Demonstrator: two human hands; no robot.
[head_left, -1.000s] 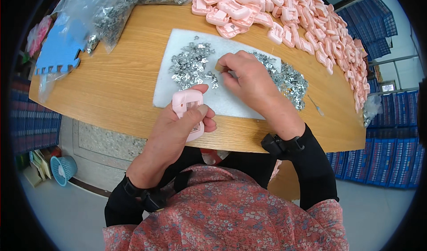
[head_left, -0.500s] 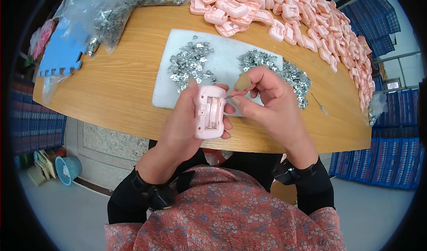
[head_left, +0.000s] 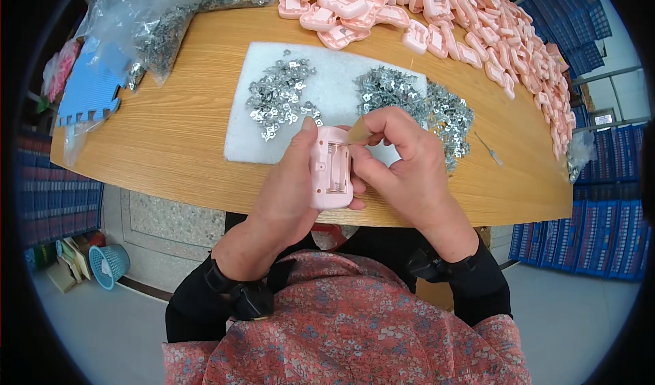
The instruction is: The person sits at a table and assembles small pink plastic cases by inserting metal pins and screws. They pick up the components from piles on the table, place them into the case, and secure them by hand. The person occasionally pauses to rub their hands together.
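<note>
My left hand is wrapped around a pale pink plastic casing, thumb along its left side and fingers behind it. The casing's open battery compartment faces up, with coiled metal springs visible inside. My right hand is closed in a pinch at the compartment's upper right edge, a tan finger cot over its index fingertip. Between those fingertips a small metal piece is mostly hidden. Beyond the hands, small silvery metal contacts lie in a left pile and a right pile on a white foam sheet.
Many pink casings are heaped across the far right of the wooden table. Clear plastic bags of metal parts and a blue foam mat sit far left. A thin tool lies right of the piles.
The casing has shifted slightly right. My right fingertips have moved from just outside its right edge to the compartment's upper right edge. The table scene has shifted slightly in view.
</note>
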